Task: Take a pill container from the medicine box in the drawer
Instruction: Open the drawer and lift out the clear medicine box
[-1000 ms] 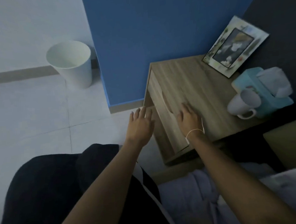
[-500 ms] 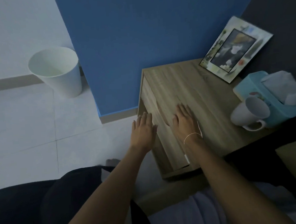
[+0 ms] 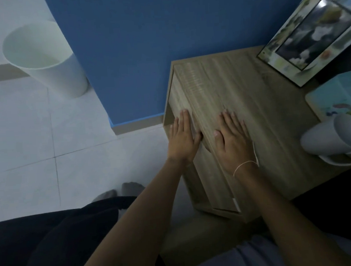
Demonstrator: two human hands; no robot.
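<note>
Left fingers [image 3: 185, 119]: straight and close together, holding nothing, laid against the drawer front [image 3: 193, 135] of the nightstand; the thumb seems tucked at the top edge of the front, likely feeling for a lip to pull.
Left hand [image 3: 182, 139]: at about 9 o'clock of the right hand, flat on the face; no handle shows, which would explain the edge grip.
Right fingers [image 3: 231, 120]: spread slightly and flat, empty, pressed on the nightstand top [image 3: 258, 110].
Right hand [image 3: 232, 143]: probably bracing the nightstand so it stays put when the drawer is pulled.
Drawer: shut, judging by the flush front.
Pill container and medicine box: not visible; presumably inside the shut drawer.
Top clutter: mug [image 3: 333, 140] at 3 o'clock of the right hand, tissue box [image 3: 334, 96] and picture frame [image 3: 313, 31] towards 1 o'clock, all well clear of the hands.
Floor: white bin [image 3: 47, 60] at 10 o'clock, well apart.
</note>
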